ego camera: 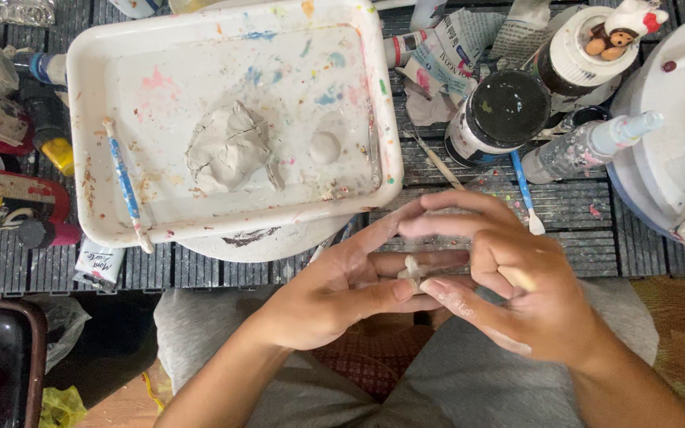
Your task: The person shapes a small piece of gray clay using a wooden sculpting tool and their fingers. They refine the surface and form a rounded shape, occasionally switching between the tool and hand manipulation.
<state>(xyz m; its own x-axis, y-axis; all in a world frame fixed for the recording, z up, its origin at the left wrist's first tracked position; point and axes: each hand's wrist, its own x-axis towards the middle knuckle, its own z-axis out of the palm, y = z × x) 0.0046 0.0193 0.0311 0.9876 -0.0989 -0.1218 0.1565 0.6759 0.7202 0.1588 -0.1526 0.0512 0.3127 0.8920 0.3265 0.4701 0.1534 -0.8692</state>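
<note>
1. While both hands meet over the lap, a small clay piece (412, 269) sits between them: pale off-white, lumpy, with little stubs sticking out; finer shape too small to tell.
2. Left hand (342, 289) lies palm up, thumb pressed onto the near side of the clay piece, fingers stretched out to the right underneath it, so it is closed on the piece.
3. Right hand (509, 277) curls in from the right; its fingertips pinch the clay piece from the right, other fingers arched over the top. Also clamped on it.
4. Clay piece lies at the meeting point of both grips, near edge of the scene, just near of the white tray (89, 95).
5. White tray is paint-speckled and holds a grey-white clay lump (227, 149) in the middle, a small clay ball (324, 147) to its right, and a blue-handled tool (126, 184) leaning along its left side.
6. Far right of the tray: a black-lidded jar (509, 107), a spray bottle (588, 147), a blue-handled brush (526, 194).
7. Everything stands on a dark slatted surface (580, 210).
</note>
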